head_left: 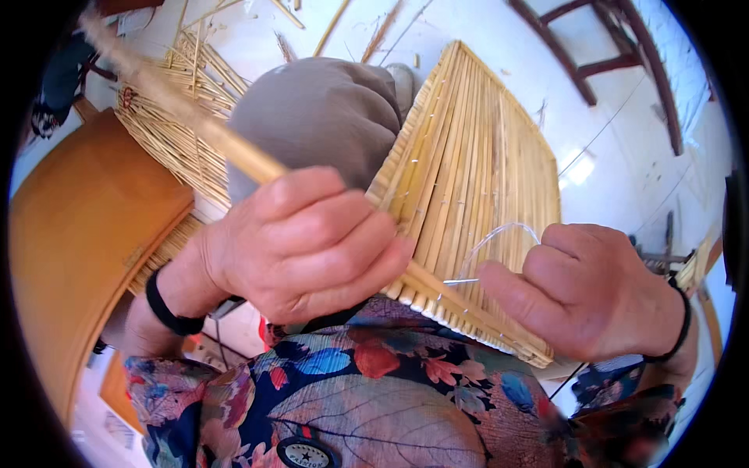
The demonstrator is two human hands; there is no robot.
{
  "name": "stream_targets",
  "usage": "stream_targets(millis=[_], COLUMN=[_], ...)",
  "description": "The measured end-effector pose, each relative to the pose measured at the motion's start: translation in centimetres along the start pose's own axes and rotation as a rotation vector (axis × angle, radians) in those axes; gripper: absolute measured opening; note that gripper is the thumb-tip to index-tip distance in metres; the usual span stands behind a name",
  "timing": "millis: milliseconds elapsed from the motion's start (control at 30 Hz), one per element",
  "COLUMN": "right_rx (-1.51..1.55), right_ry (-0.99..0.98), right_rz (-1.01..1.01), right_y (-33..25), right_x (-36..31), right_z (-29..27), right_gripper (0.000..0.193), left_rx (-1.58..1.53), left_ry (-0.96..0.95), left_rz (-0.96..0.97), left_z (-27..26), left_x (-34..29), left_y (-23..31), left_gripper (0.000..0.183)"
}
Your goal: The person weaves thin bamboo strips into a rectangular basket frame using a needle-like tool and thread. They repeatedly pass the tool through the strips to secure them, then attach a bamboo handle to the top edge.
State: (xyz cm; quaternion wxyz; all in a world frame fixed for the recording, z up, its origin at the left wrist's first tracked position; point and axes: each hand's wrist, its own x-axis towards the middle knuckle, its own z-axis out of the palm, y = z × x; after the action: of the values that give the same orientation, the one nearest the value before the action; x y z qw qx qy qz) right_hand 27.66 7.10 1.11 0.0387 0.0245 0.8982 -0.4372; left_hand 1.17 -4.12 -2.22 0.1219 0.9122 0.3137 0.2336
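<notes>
Stalk panel being stitched by hand, seen from above

Head view: A fan-shaped panel of straw-yellow plant stalks (488, 164), sewn side by side, is propped across the lap in the middle of the scene. A long tan stalk with a fluffy tip (253, 160) is gripped in the curled left hand (308, 246), its lower part laid along the panel's near edge. By the right hand (581, 292), a thin silver needle (462, 281) appears to be pinched between thumb and forefinger, with a loop of clear thread (499, 229) arching above it.

For a neat stitch, the stalk should probably be pressed flush to the edge, the needle kept level, and the thread drawn evenly, without snagging on the stalk ends.

No table is seen under the work; a knee in grey-brown cloth (312, 109) is bent beyond it. At left, a bundle of loose yellow straw (191, 117) is set beside a curved orange-brown board (86, 242). Debris is scattered over the pale tiled floor (616, 187), where a dark wooden frame (612, 64) is placed at upper right.
</notes>
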Motion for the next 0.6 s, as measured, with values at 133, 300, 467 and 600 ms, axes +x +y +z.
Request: stream_targets(millis=[133,300,467,600], right_rx=[-0.130,-0.270,-0.309,-0.280], right_ry=[-0.049,-0.009,0.018,0.034], right_rz=[0.081,0.197,0.253,0.266], right_y=[-0.9,-2.2,-2.5,-1.9], right_x=[-0.3,-0.2,0.2,0.1], right_z=[-2.8,-3.1,-3.1,-2.7], right_gripper=[0.037,0.038,0.037,0.038], left_rx=[-0.058,-0.176,-0.160,-0.156], left_ry=[0.020,0.052,0.120,0.087], left_rz=[0.085,0.132,0.172,0.188], left_z=[-1.7,-1.4,-0.3,-0.1], left_x=[2.3,2.9,2.9,3.0], left_y=[-2.8,-4.6,-5.5,-6.0], left_gripper=[0.031,0.029,0.029,0.028])
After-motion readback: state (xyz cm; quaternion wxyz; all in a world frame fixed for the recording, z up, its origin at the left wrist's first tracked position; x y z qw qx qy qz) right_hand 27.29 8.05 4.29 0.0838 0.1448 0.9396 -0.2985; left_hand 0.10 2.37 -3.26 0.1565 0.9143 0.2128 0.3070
